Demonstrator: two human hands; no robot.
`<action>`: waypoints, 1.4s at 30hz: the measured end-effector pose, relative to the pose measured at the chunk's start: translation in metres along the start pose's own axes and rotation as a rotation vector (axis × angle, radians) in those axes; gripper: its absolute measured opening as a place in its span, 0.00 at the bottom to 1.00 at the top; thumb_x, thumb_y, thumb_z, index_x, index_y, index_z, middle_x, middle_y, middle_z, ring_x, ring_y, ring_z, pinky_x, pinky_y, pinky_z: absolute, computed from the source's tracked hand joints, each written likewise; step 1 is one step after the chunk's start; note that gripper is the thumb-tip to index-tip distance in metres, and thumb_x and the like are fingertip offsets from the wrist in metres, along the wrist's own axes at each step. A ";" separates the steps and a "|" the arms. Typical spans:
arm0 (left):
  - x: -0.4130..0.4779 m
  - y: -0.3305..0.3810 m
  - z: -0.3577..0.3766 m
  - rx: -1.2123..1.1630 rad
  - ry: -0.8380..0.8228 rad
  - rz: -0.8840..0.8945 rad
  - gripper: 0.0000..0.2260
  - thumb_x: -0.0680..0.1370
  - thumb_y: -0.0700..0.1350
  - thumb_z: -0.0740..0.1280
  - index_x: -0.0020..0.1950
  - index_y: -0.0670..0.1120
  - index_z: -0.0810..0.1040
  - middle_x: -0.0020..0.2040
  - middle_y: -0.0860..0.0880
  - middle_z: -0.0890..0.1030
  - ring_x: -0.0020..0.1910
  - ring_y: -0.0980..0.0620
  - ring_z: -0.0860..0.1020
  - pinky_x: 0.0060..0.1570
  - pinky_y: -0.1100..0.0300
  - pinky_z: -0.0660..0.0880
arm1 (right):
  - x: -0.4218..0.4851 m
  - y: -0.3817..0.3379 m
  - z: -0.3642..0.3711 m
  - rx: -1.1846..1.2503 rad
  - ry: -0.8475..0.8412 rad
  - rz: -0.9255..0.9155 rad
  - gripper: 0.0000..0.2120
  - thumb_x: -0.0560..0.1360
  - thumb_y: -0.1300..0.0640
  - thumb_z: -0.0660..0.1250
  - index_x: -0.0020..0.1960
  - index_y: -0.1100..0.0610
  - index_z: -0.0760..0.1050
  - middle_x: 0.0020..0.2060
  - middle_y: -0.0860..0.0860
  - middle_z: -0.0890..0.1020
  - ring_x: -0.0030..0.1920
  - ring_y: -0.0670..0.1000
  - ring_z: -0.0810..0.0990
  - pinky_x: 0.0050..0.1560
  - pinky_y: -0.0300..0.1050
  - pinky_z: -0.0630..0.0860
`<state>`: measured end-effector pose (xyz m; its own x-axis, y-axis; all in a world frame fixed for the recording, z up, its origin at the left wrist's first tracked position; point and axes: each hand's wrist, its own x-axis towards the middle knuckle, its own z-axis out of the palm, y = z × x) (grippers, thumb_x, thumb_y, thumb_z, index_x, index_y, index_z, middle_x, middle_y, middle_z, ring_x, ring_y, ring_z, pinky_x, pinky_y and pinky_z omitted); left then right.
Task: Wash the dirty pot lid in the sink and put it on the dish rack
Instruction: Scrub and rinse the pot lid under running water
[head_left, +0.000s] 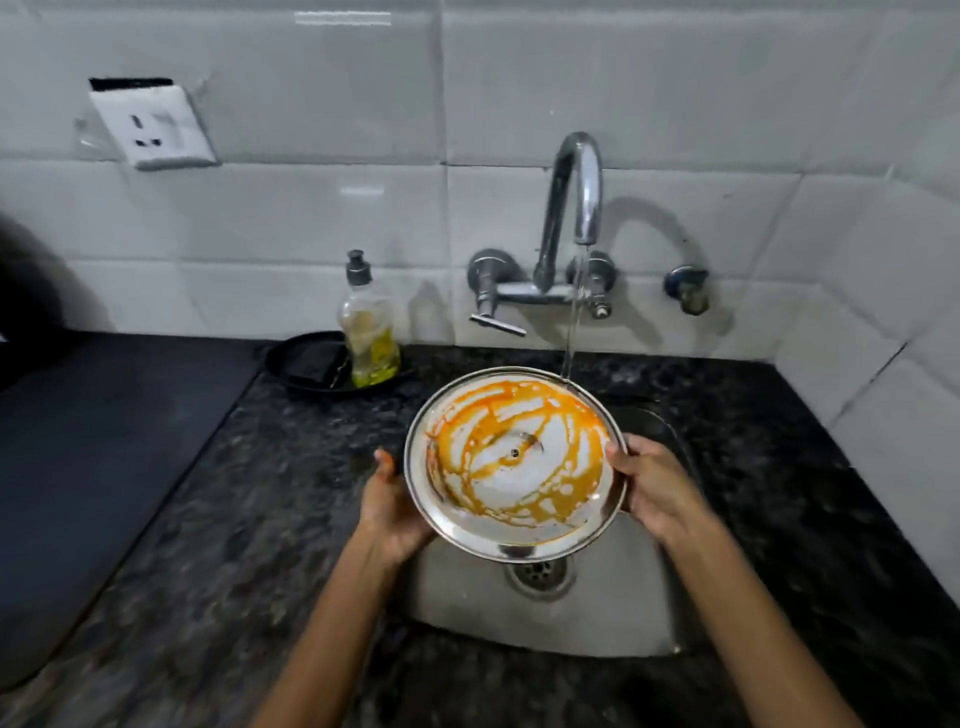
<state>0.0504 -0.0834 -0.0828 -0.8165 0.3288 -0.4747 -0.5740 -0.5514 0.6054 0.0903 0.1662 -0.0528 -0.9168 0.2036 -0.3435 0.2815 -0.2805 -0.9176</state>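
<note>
**dishguy:** Only the head view here. The pot lid (514, 464) is up over the sink (613, 613), tilted toward the camera, underside smeared with orange sauce. Left hand (390, 506) cups its left edge, grip closed on the rim with fingers mostly hidden behind it; right hand (655, 486) has its grip pinched on the right edge, thumb on the inner face. Water runs from the tap (574, 208), and the stream (571, 332) meets the lid right at its far rim.

**sudsy42:** So the rinse has barely started, I'd say. Sauce looks untouched.

**dishguy:** Agreed. Next move probably means sliding the lid further under the stream, then freeing one hand for the soap bottle (366, 332) and what looks like a dark scrubber in the black dish (291, 364) beside it. Could get slippery once wet.

**sudsy42:** And the room?

**dishguy:** Dark speckled stone table (249, 493) around a steel sink, drain (540, 574) visible below the lid. White glossy wall tiles (311, 218), a socket (153, 127) up left. Something flat and dark on the left (93, 431), can't tell what. No dish rack in view.
</note>
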 end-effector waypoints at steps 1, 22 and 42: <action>0.005 -0.001 0.005 -0.071 -0.051 -0.028 0.25 0.70 0.59 0.62 0.49 0.38 0.82 0.47 0.36 0.84 0.41 0.38 0.84 0.36 0.43 0.81 | 0.005 -0.002 -0.014 -0.003 0.030 -0.007 0.11 0.77 0.67 0.56 0.41 0.60 0.74 0.23 0.48 0.83 0.25 0.44 0.81 0.25 0.36 0.77; -0.008 0.050 0.044 1.142 0.544 0.886 0.12 0.79 0.44 0.57 0.54 0.44 0.79 0.47 0.49 0.79 0.47 0.50 0.76 0.49 0.54 0.72 | 0.026 0.017 -0.031 -0.291 -0.023 0.139 0.16 0.76 0.62 0.62 0.63 0.57 0.65 0.58 0.58 0.75 0.55 0.56 0.76 0.49 0.46 0.74; 0.074 -0.044 0.039 0.218 0.399 0.231 0.13 0.74 0.32 0.53 0.32 0.42 0.70 0.33 0.44 0.70 0.33 0.49 0.68 0.34 0.58 0.66 | 0.066 0.053 0.008 -1.663 0.049 -0.482 0.34 0.74 0.40 0.37 0.75 0.54 0.47 0.77 0.54 0.46 0.77 0.55 0.41 0.75 0.56 0.39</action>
<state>0.0132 -0.0054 -0.1198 -0.8606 -0.1243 -0.4939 -0.4158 -0.3883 0.8224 0.0422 0.1569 -0.1223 -0.9997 0.0070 0.0250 0.0037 0.9917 -0.1285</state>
